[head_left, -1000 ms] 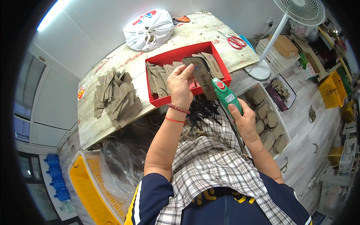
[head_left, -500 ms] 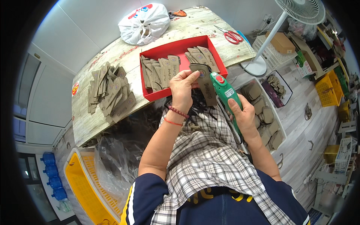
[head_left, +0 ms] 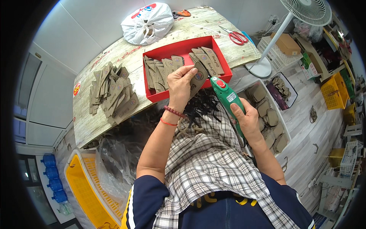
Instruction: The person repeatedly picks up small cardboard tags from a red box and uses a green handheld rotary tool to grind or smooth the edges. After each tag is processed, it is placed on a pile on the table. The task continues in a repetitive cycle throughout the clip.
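My left hand [head_left: 180, 87] pinches the upper part of an olive-brown fabric tab [head_left: 199, 77] with a round emblem and dark lettering. The tab slants down to the left over the front of a shallow red box [head_left: 160, 96]. My right hand [head_left: 248, 119] is wrapped round a green handheld electric cutter [head_left: 228, 96] with a red button. The cutter's head is close beside the tab's right edge; I cannot tell whether it touches. Inside the box, similar tabs [head_left: 173, 65] stand in a left and a right group. Dark scraps [head_left: 207, 105] lie on my checked apron below.
On the table [head_left: 85, 128] left of the box lies a loose heap of tabs [head_left: 114, 91]. Behind are a white plastic bag [head_left: 146, 24] and red-handled scissors [head_left: 238, 37]. A fan [head_left: 260, 68] and a bin of fabric pieces [head_left: 271, 116] stand right; a yellow basket [head_left: 82, 187] stands lower left.
My left hand has shifted slightly left and turned the tab, so its lower end now points down-left instead of down-right. The cutter's head has moved a little left.
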